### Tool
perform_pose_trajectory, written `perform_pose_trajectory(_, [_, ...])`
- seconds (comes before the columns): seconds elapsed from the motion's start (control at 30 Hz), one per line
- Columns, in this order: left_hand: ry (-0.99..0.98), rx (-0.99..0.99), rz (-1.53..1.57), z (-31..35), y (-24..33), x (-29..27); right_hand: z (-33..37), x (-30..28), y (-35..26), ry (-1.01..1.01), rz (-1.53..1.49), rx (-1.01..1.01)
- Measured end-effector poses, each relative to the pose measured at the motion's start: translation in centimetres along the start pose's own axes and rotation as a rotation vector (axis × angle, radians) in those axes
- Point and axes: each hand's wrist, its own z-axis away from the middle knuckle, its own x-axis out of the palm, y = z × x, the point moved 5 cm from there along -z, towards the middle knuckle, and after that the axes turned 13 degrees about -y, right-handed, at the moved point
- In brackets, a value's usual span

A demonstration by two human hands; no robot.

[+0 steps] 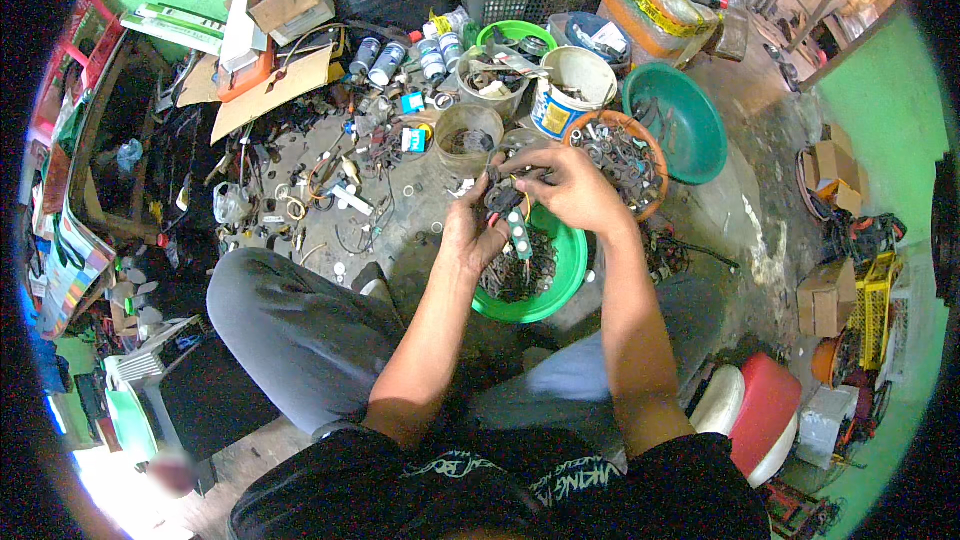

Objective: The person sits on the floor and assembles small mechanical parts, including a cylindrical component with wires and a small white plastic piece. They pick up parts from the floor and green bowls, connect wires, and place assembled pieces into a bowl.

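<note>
My left hand [472,224] is closed around a small dark part [503,199], held above a bright green basin [572,285]. From its underside hangs a narrow pale green strip [519,234] with round light spots; whether the two are joined I cannot tell. My right hand [572,186] comes over from the right, its bent fingertips pinching at the same dark part near a thin yellowish wire. Many small dark metal pieces [512,275] lie in the basin below. The part's exact kind is hard to make out between the fingers.
Beyond my hands stand a murky tub [468,143], a white bucket [580,80], an orange basin [655,155] of metal bits and a teal basin [700,130]. Spray cans [388,62] and loose wires and parts litter the floor at left. A red-and-white object [765,410] lies at right.
</note>
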Motion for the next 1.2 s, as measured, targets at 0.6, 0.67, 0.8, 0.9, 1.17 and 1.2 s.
perform_pose_trajectory(0.6, [0.095, -0.027, -0.069, -0.3, -0.6, -0.9, -0.5, 1.3, 0.8, 0.301, 0.300, 0.016])
perform_pose_trajectory(0.67, [0.067, -0.010, -0.045, -0.4, -0.6, -0.9, -0.2, 0.5, 0.9, 0.308, 0.218, 0.035])
perform_pose_trajectory(0.8, [0.048, -0.016, -0.048, -0.7, -0.6, -1.2, 1.3, -2.6, 1.7, 0.416, -0.019, 0.035])
perform_pose_trajectory(0.9, [0.073, -0.007, 0.014, -0.7, -0.9, -0.6, 4.1, -6.6, 3.0, 0.576, -0.192, 0.090])
perform_pose_trajectory(1.17, [0.125, -0.020, 0.074, -1.1, -2.2, 0.0, 8.4, -10.1, 16.5, 0.904, -0.271, 0.213])
perform_pose_trajectory(1.2, [0.129, -0.032, 0.099, -1.1, -2.4, 0.1, 8.7, -9.9, 18.7, 0.912, -0.236, 0.271])
